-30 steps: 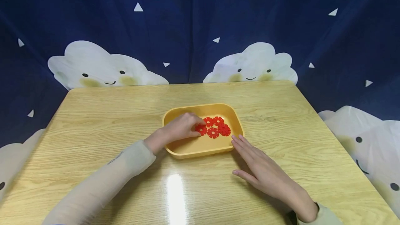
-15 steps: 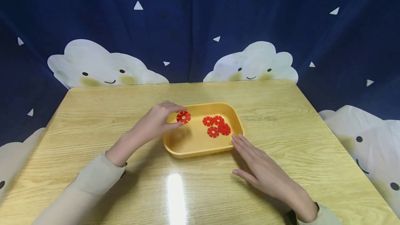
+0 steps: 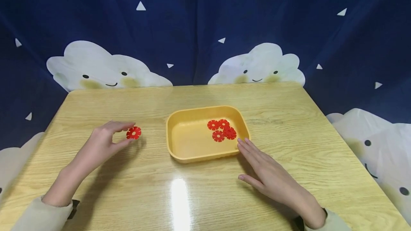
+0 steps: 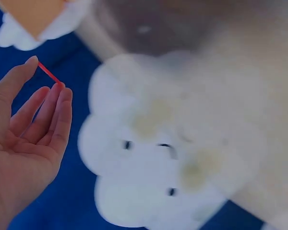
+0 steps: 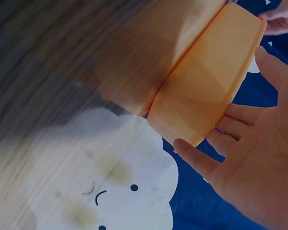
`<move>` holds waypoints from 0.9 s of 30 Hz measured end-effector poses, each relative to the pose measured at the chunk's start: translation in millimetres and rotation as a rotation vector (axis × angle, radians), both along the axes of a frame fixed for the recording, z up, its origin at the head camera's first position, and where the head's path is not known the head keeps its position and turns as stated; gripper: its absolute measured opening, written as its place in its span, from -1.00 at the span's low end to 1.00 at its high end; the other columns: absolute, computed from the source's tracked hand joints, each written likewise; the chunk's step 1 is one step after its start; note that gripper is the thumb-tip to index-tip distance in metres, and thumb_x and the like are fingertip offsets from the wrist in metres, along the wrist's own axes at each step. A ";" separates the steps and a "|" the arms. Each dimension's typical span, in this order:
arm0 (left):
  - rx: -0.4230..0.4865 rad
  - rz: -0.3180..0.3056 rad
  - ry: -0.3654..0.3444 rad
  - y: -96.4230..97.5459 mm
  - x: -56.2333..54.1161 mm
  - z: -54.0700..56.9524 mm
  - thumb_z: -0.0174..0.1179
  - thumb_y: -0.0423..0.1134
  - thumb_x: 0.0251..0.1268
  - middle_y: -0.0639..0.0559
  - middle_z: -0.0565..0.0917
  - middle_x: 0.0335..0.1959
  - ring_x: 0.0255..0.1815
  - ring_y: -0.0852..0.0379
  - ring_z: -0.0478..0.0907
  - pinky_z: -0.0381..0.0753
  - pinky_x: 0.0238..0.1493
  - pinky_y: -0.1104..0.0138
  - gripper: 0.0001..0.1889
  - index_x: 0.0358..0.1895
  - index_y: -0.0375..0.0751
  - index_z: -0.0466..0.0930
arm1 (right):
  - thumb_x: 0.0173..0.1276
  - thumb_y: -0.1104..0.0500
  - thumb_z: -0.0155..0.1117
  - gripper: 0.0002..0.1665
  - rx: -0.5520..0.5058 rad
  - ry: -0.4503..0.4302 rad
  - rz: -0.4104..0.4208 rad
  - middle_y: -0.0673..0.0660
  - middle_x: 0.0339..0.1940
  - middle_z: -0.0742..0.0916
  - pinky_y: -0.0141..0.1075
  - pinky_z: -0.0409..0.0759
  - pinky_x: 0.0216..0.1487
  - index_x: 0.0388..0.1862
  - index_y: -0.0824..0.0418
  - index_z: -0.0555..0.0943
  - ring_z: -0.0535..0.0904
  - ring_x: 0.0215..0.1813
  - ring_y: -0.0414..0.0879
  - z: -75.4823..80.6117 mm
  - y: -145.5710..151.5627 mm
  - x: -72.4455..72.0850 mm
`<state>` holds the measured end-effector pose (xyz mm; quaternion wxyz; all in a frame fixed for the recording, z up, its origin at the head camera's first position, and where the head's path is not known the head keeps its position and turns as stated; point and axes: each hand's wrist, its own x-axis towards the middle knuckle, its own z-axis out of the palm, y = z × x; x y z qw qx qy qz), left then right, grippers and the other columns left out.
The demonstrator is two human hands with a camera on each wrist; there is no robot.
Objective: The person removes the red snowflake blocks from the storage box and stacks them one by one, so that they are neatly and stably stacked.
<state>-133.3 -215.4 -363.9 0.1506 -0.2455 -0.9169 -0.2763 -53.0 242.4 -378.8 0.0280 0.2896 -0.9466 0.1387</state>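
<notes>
My left hand [image 3: 102,141] pinches a red notched disc, a snowflake building piece [image 3: 133,133], between thumb and fingertips over the left part of the table. In the left wrist view that disc [image 4: 50,73] shows edge-on as a thin red line. A yellow plastic tray [image 3: 189,149] stands mid-table, with several more red discs [image 3: 218,136] in its right half, some overlapping. My right hand [image 3: 273,174] has its fingers extended, fingertips right at the tray's front right corner. The right wrist view shows the tray's outer wall [image 5: 201,72] beside those fingers.
The light wooden table [image 3: 276,109] reaches back to a dark blue curtain [image 3: 192,17] printed with white clouds. A bright light reflection lies on the table's front part.
From among the discs in the tray, my left hand has lifted one out over the tray's left rim and carried it left above the table. The right hand has stayed in place.
</notes>
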 end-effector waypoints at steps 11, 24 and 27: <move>-0.064 0.038 -0.124 -41.1 -3.5 -35.6 0.49 -0.44 -0.08 -0.34 0.69 -0.11 -0.11 -0.25 0.64 0.60 -0.14 -0.07 -0.51 0.01 -0.50 0.63 | 0.40 -0.17 0.21 0.01 -0.014 0.007 0.013 -0.04 0.62 0.05 0.09 0.28 0.37 0.62 0.05 -0.06 -0.03 0.58 -0.01 -2.5 0.3 1.1; -0.185 0.030 -0.071 -46.7 -5.2 -42.6 0.50 -0.40 -0.09 -0.22 0.71 -0.23 -0.23 -0.13 0.61 0.62 -0.23 0.00 -0.56 -0.05 -0.47 0.66 | 0.40 -0.17 0.21 0.00 -0.010 0.003 0.006 -0.05 0.62 0.04 0.09 0.29 0.36 0.62 0.06 -0.06 -0.03 0.58 -0.02 -0.6 0.3 1.1; -0.197 0.032 -0.054 -46.5 -4.9 -42.6 0.51 -0.40 -0.11 -0.20 0.72 -0.26 -0.27 -0.10 0.62 0.62 -0.27 0.02 -0.55 -0.06 -0.46 0.66 | 0.40 -0.17 0.22 0.00 -0.010 0.008 0.012 -0.03 0.62 0.05 0.10 0.29 0.36 0.62 0.07 -0.06 -0.03 0.58 0.00 -0.9 0.7 0.6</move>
